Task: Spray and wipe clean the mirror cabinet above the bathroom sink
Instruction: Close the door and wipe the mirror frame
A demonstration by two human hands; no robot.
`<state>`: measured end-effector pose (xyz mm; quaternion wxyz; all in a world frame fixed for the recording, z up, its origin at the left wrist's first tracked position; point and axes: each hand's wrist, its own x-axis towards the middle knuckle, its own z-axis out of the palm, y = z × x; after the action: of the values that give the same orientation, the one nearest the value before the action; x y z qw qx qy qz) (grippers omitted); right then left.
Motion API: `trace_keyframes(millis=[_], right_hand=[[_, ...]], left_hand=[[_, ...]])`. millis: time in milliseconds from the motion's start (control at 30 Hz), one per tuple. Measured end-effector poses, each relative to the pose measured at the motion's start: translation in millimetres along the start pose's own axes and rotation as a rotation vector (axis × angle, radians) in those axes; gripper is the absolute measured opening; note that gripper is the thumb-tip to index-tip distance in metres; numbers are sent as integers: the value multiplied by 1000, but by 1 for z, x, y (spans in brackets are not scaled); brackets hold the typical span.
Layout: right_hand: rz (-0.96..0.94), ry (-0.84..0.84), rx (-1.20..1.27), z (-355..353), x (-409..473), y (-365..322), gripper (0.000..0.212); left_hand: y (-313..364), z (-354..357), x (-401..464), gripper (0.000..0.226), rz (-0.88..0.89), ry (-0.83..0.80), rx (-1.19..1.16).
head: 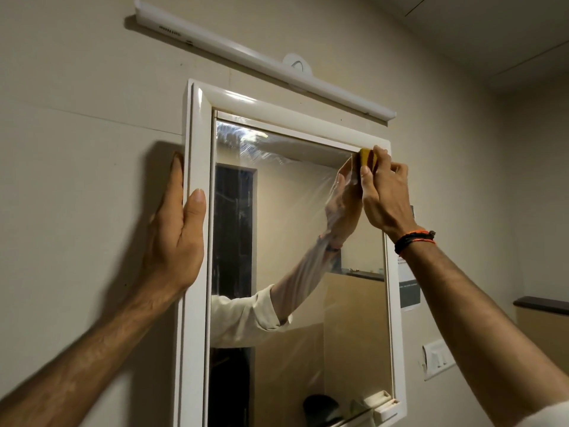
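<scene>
The mirror cabinet (197, 211) is hanging on a beige wall (77, 118), its white frame enclosing the mirror glass (308, 241). The left hand (178, 235) is bracing the frame's left side: the thumb is lying across the front face, the other fingers (178, 180) are lying straight along the outer edge against the wall, gripping nothing. The right hand (385, 192) is working at the glass's upper right corner, its fingers curled and clamped on a yellow sponge (365, 157), which is pressing against the glass just under the top rail. Most of the sponge is hidden by the hand, so it may equally be a folded cloth. Wet streaks (246, 143) are showing across the upper glass. A black and orange wristband (412, 240) is sitting on the right wrist. A white tube light (261, 61) is mounted above the cabinet. A switch plate (438, 359) is sitting on the wall to the right.
</scene>
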<state>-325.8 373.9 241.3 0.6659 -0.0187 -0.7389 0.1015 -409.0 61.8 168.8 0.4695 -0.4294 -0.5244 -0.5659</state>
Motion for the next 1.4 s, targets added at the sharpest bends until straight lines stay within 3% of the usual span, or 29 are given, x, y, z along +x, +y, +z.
trace_keyframes(millis=[100,267,467,800,1400], right_hand=[[-31,-13,-20,-7,1,7,40],[-117,30,-157,-7,0,9,46],[-49,23,131,13,-2,9,47],[-39,20,142,23,-8,2,57],[-212,84,232,62,-34,-187,57]], left_hand=[[1,0,-1,57,7,10,7],[2,1,-2,58,-4,10,10],[4,-1,-2,58,1,-1,16],[-4,4,0,59,-4,20,-11],[-8,7,5,59,22,47,-27]])
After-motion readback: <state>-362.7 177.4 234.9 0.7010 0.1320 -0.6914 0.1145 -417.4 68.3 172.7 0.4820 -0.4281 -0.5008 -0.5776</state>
